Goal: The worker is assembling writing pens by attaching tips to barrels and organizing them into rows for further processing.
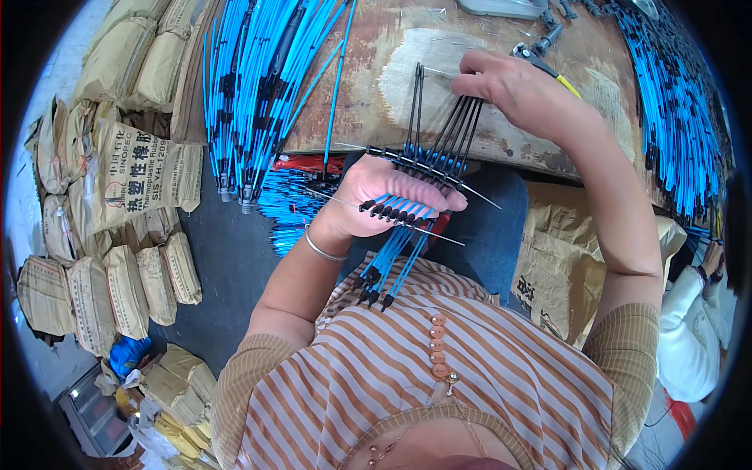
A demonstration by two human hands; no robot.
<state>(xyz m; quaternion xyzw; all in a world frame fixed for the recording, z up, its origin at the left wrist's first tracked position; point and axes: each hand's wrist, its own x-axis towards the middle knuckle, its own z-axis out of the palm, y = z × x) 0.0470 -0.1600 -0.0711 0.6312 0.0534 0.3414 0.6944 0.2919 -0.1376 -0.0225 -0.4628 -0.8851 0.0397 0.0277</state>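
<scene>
My left hand [374, 188] is closed around a small fan of thin blue rods [401, 252] with black fittings and black tips, held above my lap. Two thin metal pins cross the rods: the nearer metal pin [448, 238] runs through a row of black joints, the farther metal pin [483, 197] through another row by my fingers. Slim black rods [417, 110] stick out from the far side toward the table. Over their far ends, my right hand [509, 86] has its fingers pinched together. A thin wire-like piece shows by its fingertips; what exactly they grip is partly hidden.
Blue rods with black joints [254, 86] lie in a heap on the worn wooden table [368, 78], and more blue rods [681, 125] hang at right. Yellow-handled pliers [548, 66] and a grey tray [501, 8] lie beyond my right hand. Paper sacks [117, 290] line the left; a co-worker's white sleeve [685, 329] shows right.
</scene>
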